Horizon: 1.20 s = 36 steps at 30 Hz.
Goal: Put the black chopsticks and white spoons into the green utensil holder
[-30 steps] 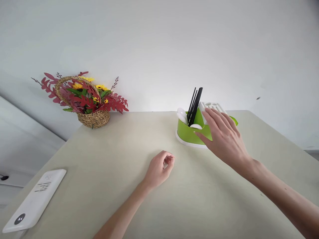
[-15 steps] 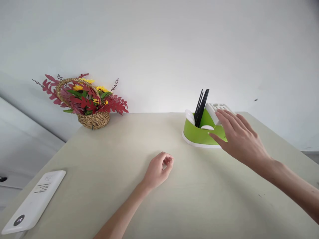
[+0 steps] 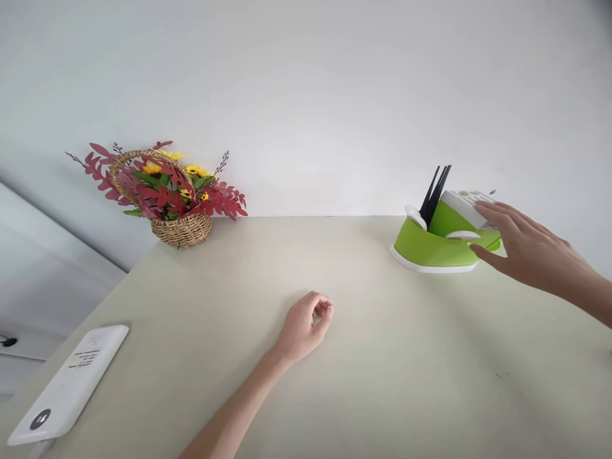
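At the back right of the table stands a green and white utensil holder. Black chopsticks, a white spoon and another white rounded piece rise from it. My right hand is on its right end, fingers over the slotted white top and thumb by the front wall; the palm side is hidden. Resting on the table near the middle, my left hand is loosely curled, with nothing seen in it.
A wicker basket of artificial red leaves and yellow flowers stands at the back left. Along the left table edge lies a flat white device with a round dark display. A pale wall borders the table's far side.
My right hand and the utensil holder with its contents have moved together to the right along the table. My left hand has stayed where it was.
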Each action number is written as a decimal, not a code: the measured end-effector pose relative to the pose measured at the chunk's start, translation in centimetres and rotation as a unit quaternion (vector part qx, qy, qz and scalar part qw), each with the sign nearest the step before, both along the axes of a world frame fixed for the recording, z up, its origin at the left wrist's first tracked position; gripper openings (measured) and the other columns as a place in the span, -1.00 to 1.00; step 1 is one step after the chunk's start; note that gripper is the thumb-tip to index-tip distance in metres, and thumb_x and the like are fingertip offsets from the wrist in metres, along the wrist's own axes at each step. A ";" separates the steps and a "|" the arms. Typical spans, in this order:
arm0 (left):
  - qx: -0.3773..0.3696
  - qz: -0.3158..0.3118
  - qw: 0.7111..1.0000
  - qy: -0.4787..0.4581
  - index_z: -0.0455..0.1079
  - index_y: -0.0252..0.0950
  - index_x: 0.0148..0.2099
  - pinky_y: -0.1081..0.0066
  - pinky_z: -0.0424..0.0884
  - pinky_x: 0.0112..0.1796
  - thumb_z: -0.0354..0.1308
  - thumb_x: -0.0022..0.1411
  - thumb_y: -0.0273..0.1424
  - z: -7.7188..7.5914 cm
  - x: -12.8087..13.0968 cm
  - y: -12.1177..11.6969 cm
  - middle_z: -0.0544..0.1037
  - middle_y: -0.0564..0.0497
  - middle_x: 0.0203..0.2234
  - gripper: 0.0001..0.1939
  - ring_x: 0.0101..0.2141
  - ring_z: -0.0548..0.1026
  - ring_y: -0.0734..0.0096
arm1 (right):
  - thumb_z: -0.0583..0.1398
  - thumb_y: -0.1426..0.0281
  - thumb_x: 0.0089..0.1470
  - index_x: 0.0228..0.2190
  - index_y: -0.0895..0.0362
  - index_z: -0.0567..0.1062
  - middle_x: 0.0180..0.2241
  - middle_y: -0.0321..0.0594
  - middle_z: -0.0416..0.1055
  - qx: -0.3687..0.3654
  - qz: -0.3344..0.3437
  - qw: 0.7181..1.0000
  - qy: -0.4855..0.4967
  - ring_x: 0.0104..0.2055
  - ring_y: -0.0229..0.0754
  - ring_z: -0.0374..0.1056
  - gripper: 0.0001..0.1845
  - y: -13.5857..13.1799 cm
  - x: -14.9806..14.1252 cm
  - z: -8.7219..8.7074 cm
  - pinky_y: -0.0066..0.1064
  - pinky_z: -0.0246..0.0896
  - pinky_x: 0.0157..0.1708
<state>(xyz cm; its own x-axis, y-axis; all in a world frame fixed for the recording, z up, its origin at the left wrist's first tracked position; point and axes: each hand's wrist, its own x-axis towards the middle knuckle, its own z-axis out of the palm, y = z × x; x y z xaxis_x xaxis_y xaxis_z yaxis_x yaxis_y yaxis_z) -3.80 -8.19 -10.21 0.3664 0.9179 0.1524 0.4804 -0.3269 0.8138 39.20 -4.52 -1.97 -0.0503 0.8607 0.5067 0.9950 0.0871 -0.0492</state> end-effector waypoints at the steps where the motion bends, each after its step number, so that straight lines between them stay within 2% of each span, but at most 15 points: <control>1: 0.003 0.001 1.000 -0.001 0.47 -0.19 -0.18 0.40 0.42 -0.31 0.05 0.44 -0.18 0.0 0.0 0.0 0.63 -0.01 -0.25 -0.75 -0.24 0.56 0.33 | 0.25 0.17 0.25 0.32 -0.10 0.31 0.31 0.00 0.35 -0.001 -0.006 1.000 0.001 0.37 0.09 0.24 -0.35 0.1 0.4 0.1 -0.03 0.38 0.00; 4: 0.009 0.004 1.000 -0.002 0.47 -0.19 -0.18 0.41 0.41 -0.32 0.06 0.44 -0.19 -0.1 0.0 0.1 0.64 -0.01 -0.25 -0.75 -0.25 0.56 0.34 | 0.24 0.16 0.24 0.30 -0.04 0.34 0.30 0.06 0.36 -0.012 -0.021 1.000 0.005 0.36 0.09 0.25 -0.37 0.2 1.6 0.4 -0.06 0.38 -0.06; 9: 0.008 0.002 1.000 -0.004 0.47 -0.20 -0.17 0.40 0.41 -0.32 0.06 0.45 -0.19 -0.1 0.0 0.1 0.64 -0.01 -0.25 -0.75 -0.25 0.57 0.34 | 0.22 0.16 0.26 0.34 -0.03 0.28 0.32 0.02 0.32 -0.034 -0.037 0.999 -0.006 0.35 0.11 0.27 -0.33 0.4 3.5 0.4 -0.07 0.38 -0.03; 12: 0.009 0.002 1.000 -0.003 0.47 -0.20 -0.18 0.40 0.40 -0.31 0.06 0.45 -0.19 -0.1 0.0 0.0 0.64 0.00 -0.26 -0.75 -0.25 0.57 0.34 | 0.25 0.22 0.22 0.35 -0.02 0.27 0.31 0.02 0.34 -0.010 -0.020 1.000 -0.014 0.39 0.16 0.19 -0.29 0.2 3.3 -0.1 -0.04 0.29 0.17; 14: 0.008 0.004 1.000 0.000 0.47 -0.20 -0.17 0.40 0.39 -0.33 0.06 0.45 -0.20 -0.1 0.0 0.0 0.64 0.00 -0.25 -0.76 -0.25 0.56 0.35 | 0.24 0.24 0.24 0.37 0.03 0.24 0.34 0.03 0.29 0.021 -0.011 1.000 -0.013 0.45 0.18 0.07 -0.28 -0.3 2.1 -0.6 -0.02 0.12 0.33; 16: 0.010 0.006 1.000 0.000 0.46 -0.20 -0.17 0.41 0.40 -0.33 0.06 0.45 -0.20 -0.2 0.0 0.0 0.64 -0.01 -0.24 -0.76 -0.25 0.56 0.35 | 0.23 0.27 0.26 0.40 0.07 0.19 0.39 0.11 0.19 0.079 -0.015 0.997 0.003 0.48 0.20 -0.05 -0.24 -1.1 0.2 -1.2 0.02 -0.01 0.41; 17: 0.012 0.006 1.000 0.000 0.46 -0.20 -0.17 0.40 0.40 -0.31 0.06 0.45 -0.21 -0.2 0.0 0.0 0.64 -0.01 -0.24 -0.76 -0.25 0.56 0.35 | 0.24 0.29 0.24 0.41 0.05 0.17 0.40 0.11 0.16 0.121 -0.011 0.992 0.020 0.48 0.21 -0.05 -0.22 -1.5 -0.9 -1.6 0.04 -0.05 0.43; 19: 0.017 0.004 1.000 -0.001 0.46 -0.21 -0.17 0.39 0.43 -0.27 0.06 0.45 -0.22 -0.3 -0.1 0.0 0.63 -0.01 -0.24 -0.77 -0.24 0.56 0.35 | 0.28 0.35 0.21 0.42 -0.08 0.14 0.40 0.05 0.16 0.154 0.056 0.986 0.027 0.46 0.22 -0.01 -0.16 -2.5 -3.2 -2.7 0.08 -0.03 0.43; 22: 0.018 0.001 1.000 -0.003 0.46 -0.21 -0.16 0.37 0.45 -0.20 0.07 0.45 -0.23 -0.3 -0.1 0.1 0.63 0.00 -0.24 -0.79 -0.24 0.56 0.36 | 0.22 0.49 0.24 0.39 -0.15 0.19 0.36 -0.09 0.26 0.121 0.214 0.969 0.025 0.41 0.14 0.15 -0.23 -3.5 -6.0 -5.5 0.07 0.13 0.39; 24: 0.016 0.000 1.000 -0.002 0.46 -0.21 -0.15 0.37 0.45 -0.18 0.07 0.45 -0.24 -0.3 -0.1 0.1 0.62 0.00 -0.23 -0.80 -0.24 0.55 0.37 | 0.15 0.52 0.28 0.28 -0.09 0.35 0.33 -0.16 0.32 0.091 0.268 0.959 0.030 0.38 0.07 0.22 -0.41 -3.8 -7.5 -7.8 0.04 0.19 0.38; 27: 0.015 0.002 1.000 0.001 0.46 -0.21 -0.15 0.38 0.45 -0.17 0.08 0.45 -0.26 -0.2 -0.1 0.0 0.62 0.01 -0.24 -0.82 -0.25 0.55 0.38 | 0.11 0.51 0.32 0.15 -0.04 0.47 0.27 -0.25 0.41 0.036 0.284 0.956 0.059 0.37 -0.01 0.24 -0.57 -3.2 -9.3 -11.0 0.01 0.20 0.38; 29: 0.020 0.002 1.000 0.006 0.45 -0.21 -0.16 0.39 0.44 -0.17 0.07 0.45 -0.28 -0.1 -0.1 0.0 0.61 0.01 -0.24 -0.82 -0.25 0.55 0.39 | 0.07 0.47 0.36 0.13 -0.03 0.48 0.28 -0.26 0.39 -0.008 0.276 0.957 0.087 0.40 -0.01 0.20 -0.61 -2.5 -10.4 -12.3 0.04 0.18 0.39; 32: 0.035 -0.007 0.999 0.020 0.45 -0.20 -0.16 0.40 0.44 -0.18 0.07 0.45 -0.31 -0.2 -0.1 0.1 0.61 0.01 -0.24 -0.84 -0.27 0.53 0.41 | 0.05 0.41 0.39 0.12 -0.04 0.49 0.28 -0.28 0.39 -0.047 0.262 0.953 0.146 0.40 -0.03 0.20 -0.63 -1.5 -12.1 -13.1 0.03 0.22 0.37; 36: 0.080 -0.017 0.995 0.054 0.43 -0.21 -0.16 0.40 0.42 -0.18 0.05 0.44 -0.37 -0.5 0.0 -0.1 0.60 0.02 -0.28 -0.87 -0.29 0.51 0.41 | 0.04 0.35 0.40 0.08 -0.05 0.52 0.21 -0.27 0.47 -0.049 0.242 0.947 0.206 0.33 -0.05 0.31 -0.65 -1.3 -13.1 -13.2 -0.04 0.28 0.33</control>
<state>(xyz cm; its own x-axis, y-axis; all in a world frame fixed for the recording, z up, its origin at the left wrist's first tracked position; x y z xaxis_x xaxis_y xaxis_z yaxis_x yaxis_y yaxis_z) -3.82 -8.25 -10.68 0.4199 0.8715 0.2533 0.5491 -0.4662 0.6937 26.08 -5.79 -15.21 -0.2660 0.8318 0.4872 0.7343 0.5023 -0.4567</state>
